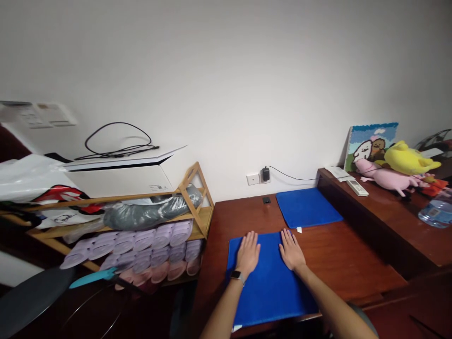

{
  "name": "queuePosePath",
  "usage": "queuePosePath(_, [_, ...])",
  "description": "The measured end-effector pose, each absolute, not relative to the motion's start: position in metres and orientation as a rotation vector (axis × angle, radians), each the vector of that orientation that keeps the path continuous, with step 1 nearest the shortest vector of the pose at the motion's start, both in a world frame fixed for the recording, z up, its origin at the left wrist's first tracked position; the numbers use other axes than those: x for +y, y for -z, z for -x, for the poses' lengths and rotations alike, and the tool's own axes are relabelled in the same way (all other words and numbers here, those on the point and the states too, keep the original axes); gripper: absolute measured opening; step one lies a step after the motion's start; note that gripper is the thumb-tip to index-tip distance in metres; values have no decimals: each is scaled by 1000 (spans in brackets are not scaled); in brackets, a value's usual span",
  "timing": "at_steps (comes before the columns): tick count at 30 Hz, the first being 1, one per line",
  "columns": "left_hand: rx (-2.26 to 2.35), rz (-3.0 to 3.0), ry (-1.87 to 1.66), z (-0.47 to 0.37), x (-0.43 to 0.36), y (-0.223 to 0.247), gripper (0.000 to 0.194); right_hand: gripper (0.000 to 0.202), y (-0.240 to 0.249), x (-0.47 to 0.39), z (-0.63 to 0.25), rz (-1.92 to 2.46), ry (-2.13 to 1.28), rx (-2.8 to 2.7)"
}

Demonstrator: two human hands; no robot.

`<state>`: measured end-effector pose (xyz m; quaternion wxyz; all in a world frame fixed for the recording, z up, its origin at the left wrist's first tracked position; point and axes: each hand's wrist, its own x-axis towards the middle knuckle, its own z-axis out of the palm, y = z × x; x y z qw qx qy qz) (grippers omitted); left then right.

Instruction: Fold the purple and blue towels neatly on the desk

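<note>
A blue mat [271, 287] lies flat near the front edge of the brown wooden desk [240, 214]. On its far left part rests my left hand [248, 254], palm down with the fingers stretched out; a dark watch [236, 274] is on that wrist. My right hand [292, 252] lies flat toward the mat's far right corner, fingers extended and holding nothing. Behind and to the right is a second blue mat [307, 207], apart from both hands, with a small white tag at its near edge.
A wooden rack [203, 214] with lilac slippers [141, 242] and a white box [120, 181] stands left. On the raised ledge at right are a remote control [357, 188], plush toys [388, 178], a dog picture [370, 143] and a water bottle [436, 212]. A black charger [266, 174] is plugged into the wall.
</note>
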<state>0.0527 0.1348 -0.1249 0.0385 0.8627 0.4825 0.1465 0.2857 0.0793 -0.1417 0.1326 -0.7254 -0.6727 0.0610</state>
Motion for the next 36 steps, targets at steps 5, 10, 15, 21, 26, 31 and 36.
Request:
queuePosePath(5, [1158, -2719, -381, -125, 112, 137, 61, 70, 141, 82, -289, 2147, -290, -2022])
queuePosePath(10, [1281, -2672, -357, -91, 123, 145, 64, 72, 142, 83, -288, 2163, -285, -1984])
queuePosePath(15, [1595, -2512, -327, -4, 149, 138, 67, 73, 141, 84, -287, 2173, -305, -1959])
queuePosePath(21, [1674, -2464, -344, 32, 164, 134, 66, 73, 144, 88, -286, 2192, -299, -1971])
queuePosePath(26, [1689, -2476, -320, 22, 158, 120, 64, 72, 138, 93, -287, 2207, -289, -1990])
queuePosePath(31, [1510, -2589, -468, -43, 114, 119, 62, 72, 128, 82, -275, 2191, -309, -2011])
queuePosePath(36, [1324, -2646, -443, -98, 62, 139, 62, 68, 145, 41, -250, 2057, -241, -2062])
